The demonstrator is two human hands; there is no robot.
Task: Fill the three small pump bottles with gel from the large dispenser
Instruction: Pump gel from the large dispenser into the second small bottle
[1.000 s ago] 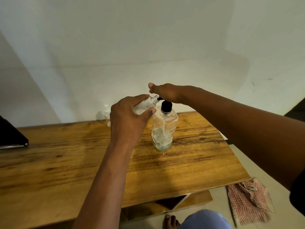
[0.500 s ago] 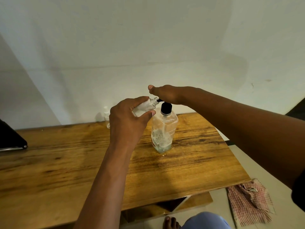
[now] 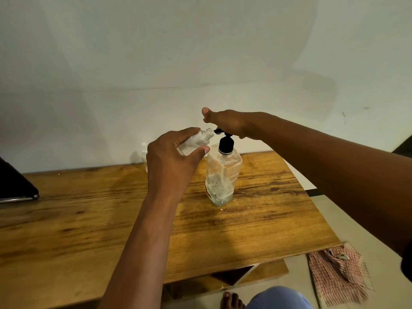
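Note:
The large clear dispenser (image 3: 223, 175) stands upright on the wooden table (image 3: 256, 219), with bubbly gel in its lower part and a black pump on top. My right hand (image 3: 227, 123) rests palm-down on the pump head. My left hand (image 3: 174, 161) grips a small clear bottle (image 3: 198, 140), tilted on its side, cap off, its open mouth right at the black spout. White gel shows inside it. Another small bottle (image 3: 144, 152) stands at the table's back edge, mostly hidden behind my left hand.
A dark flat device (image 3: 15, 186) lies at the table's left edge. A red checked cloth (image 3: 336, 273) lies on the floor at the lower right. My foot (image 3: 230, 301) and knee show below the table's front edge. A white wall stands close behind.
The pump head and my right hand have risen slightly, showing more of the pump's stem. My left hand keeps the small bottle at the spout.

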